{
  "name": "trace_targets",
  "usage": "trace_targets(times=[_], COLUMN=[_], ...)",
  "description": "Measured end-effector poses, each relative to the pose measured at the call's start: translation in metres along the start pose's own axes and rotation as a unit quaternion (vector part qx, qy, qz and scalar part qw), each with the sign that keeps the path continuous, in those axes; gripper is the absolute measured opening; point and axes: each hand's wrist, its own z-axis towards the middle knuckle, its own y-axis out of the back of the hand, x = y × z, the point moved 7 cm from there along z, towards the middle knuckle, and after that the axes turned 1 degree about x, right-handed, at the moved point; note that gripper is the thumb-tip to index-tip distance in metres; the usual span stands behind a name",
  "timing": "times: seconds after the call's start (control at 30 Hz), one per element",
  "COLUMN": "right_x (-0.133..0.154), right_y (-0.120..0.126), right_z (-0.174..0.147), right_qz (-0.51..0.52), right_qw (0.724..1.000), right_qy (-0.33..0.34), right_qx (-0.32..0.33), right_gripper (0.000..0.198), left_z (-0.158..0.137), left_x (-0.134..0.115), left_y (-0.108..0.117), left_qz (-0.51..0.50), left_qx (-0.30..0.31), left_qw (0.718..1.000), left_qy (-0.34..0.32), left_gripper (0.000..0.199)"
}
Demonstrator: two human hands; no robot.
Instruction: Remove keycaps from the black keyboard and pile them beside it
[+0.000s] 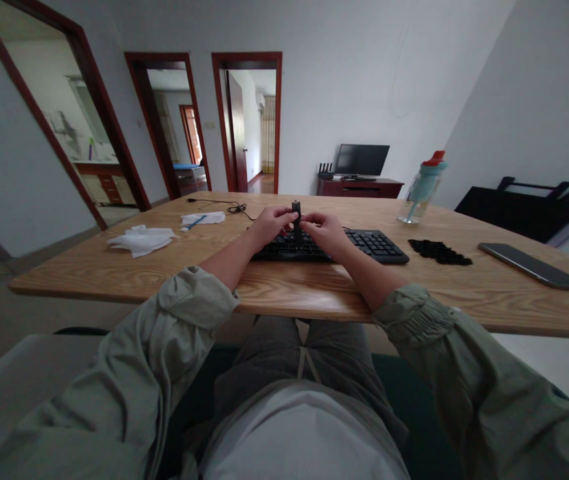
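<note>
A long, narrow black bar (297, 230) stands upright between my two hands, over the keyboard; it looks like a long keycap, but I cannot be sure. My left hand (270, 227) pinches it from the left with thumb and fingers. From the other side, the thumb and fingertips of my right hand (327, 233) close on it. Below both hands lies a black keyboard (379, 247), its number pad showing to the right and its middle partly covered. A small bit of red shows beside my left fingers, too small to name.
Small black pieces like keycaps (439, 252) lie right of the keyboard, near a dark phone-like slab (532, 265). Behind them stands a water bottle (422, 190). Crumpled tissue (142, 240), a blue stick-like tool (194, 222) on tissue and a black cable (238, 209) lie left.
</note>
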Motion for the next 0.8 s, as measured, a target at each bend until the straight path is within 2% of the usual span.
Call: trace_targets(times=[0.47,0.8], right_x=[-0.0003,-0.008], right_y=[-0.0029,-0.0088], right_z=[-0.0019,-0.0041], right_qz=[0.005,0.036], right_qw=[0.999,0.998], right_qy=[-0.028,-0.056], right_qx=[-0.018,-0.006], right_gripper=[0.019,0.021], left_z=[0.0019,0.0008], left_x=[-0.0014,-0.0067], left_y=[0.0002,-0.0082], left_qz=[0.068,0.044], left_qx=[-0.006,0.001], left_qw=[0.997,0.999], left_qy=[-0.023,-0.014], left_gripper=[0.023,0.021])
